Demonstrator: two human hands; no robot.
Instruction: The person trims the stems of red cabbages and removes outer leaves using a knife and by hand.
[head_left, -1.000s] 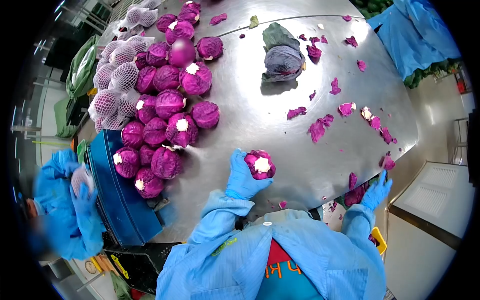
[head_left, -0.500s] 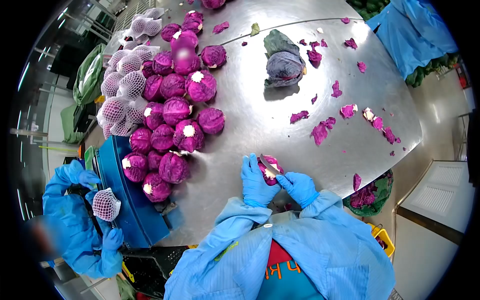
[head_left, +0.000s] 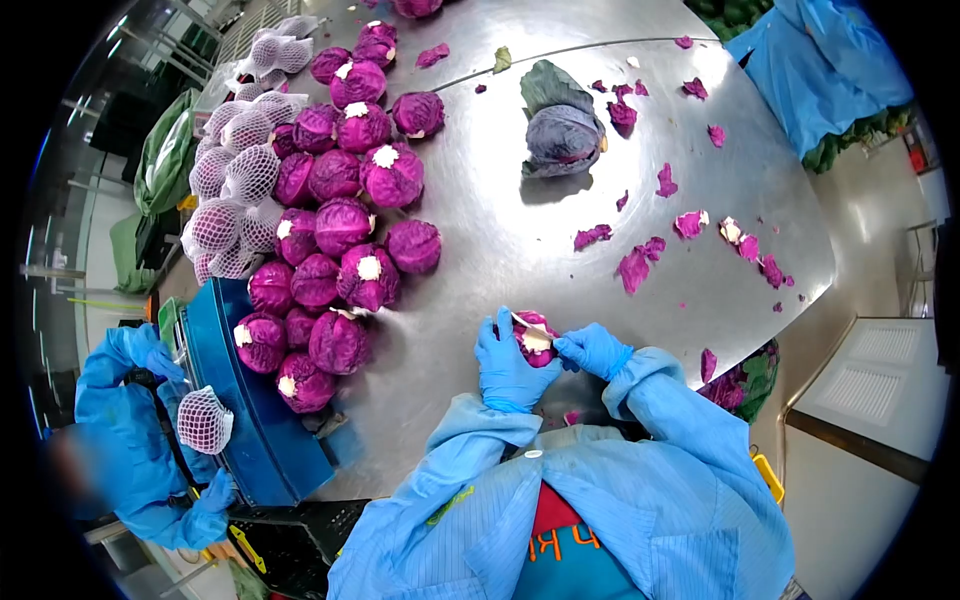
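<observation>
My left hand [head_left: 507, 368], in a blue glove, wraps round a small red cabbage [head_left: 536, 346] near the front of the steel table. The cabbage's pale cut stem end faces up. In my right hand [head_left: 596, 351], also gloved, is a knife [head_left: 540, 330], its blade lying across the white stem end. To the left, several trimmed red cabbages [head_left: 345, 225] sit in a heap. Farther off stands a darker cabbage [head_left: 563, 138] with its outer leaves still on.
Purple leaf scraps [head_left: 633, 270] litter the table's right side. Net-wrapped cabbages [head_left: 250, 172] line the left edge beside a blue bin [head_left: 245, 390]. A co-worker's sleeve [head_left: 150, 460] is beyond it. Below the right edge is a basket of leaves [head_left: 745, 385].
The knife's blade has turned and shifted across the stem end, and my right hand has moved slightly up. More pale flesh shows on the cabbage. The whole view has shifted a little.
</observation>
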